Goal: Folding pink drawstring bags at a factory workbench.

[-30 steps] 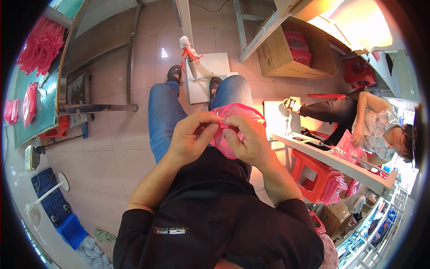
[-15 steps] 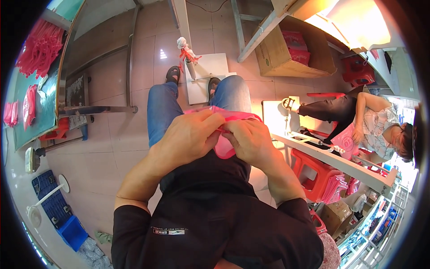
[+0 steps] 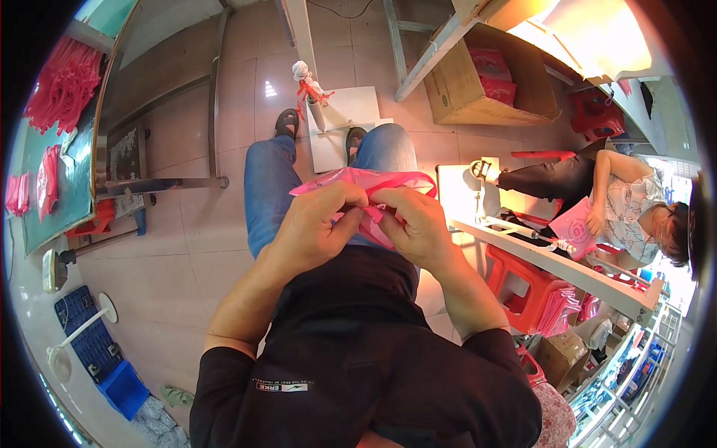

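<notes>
A thin pink plastic bag [image 3: 377, 181] is stretched flat between both my hands, above my lap and blue jeans [image 3: 265, 187]. My left hand [image 3: 314, 228] pinches its left part, thumb pressed against the fingers. My right hand [image 3: 414, 224] grips the middle and right part, fingers curled over the film. The two hands touch each other at the thumbs. Part of the bag hangs down behind my right hand.
A steel-legged table [image 3: 149, 112] with red items stands at left. Ahead lies a white board [image 3: 340, 123] under my feet and an open cardboard box [image 3: 485, 86]. At right another person [image 3: 627, 201] sits by a white bench [image 3: 553, 257] and red stools [image 3: 523, 287]. A blue crate [image 3: 97, 351] sits lower left.
My hands have drawn closer together and the bag, bunched a second ago, is now pulled out flatter and wider across them.
</notes>
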{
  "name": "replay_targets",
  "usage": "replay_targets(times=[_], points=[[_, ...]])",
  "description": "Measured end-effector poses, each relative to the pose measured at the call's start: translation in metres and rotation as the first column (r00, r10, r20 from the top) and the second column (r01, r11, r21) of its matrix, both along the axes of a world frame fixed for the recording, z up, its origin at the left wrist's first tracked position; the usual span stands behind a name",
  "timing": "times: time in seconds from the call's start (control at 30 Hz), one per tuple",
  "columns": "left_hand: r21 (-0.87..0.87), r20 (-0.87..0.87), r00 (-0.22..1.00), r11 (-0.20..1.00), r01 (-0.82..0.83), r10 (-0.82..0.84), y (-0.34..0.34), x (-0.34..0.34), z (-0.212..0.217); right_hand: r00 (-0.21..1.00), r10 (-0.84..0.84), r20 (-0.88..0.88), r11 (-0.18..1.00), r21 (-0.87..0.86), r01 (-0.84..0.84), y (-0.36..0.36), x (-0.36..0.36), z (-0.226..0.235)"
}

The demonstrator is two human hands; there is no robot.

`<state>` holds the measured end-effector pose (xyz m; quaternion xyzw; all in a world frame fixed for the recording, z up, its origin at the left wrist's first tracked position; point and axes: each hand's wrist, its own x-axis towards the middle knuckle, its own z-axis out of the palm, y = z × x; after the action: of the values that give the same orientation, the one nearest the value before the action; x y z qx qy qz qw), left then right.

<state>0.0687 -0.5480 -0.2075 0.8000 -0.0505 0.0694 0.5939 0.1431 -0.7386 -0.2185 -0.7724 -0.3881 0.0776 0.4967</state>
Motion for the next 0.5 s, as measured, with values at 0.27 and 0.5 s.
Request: replay_targets(times=[0.27, 0.5], points=[[0.181, -0.039, 0.995, 0.978, 0.102, -0.096, -0.001, 0.002, 0.001, 0.998, 0.001, 0.061, 1.0, -0.001, -0.001, 0.001, 0.001, -0.005], [0.238, 0.023, 0.987, 0.959, 0.15, -0.16, 0.016, 0.029, 0.013, 0.998, 0.018, -0.06, 0.999, -0.043, -0.02, -0.007, 0.001, 0.0]])
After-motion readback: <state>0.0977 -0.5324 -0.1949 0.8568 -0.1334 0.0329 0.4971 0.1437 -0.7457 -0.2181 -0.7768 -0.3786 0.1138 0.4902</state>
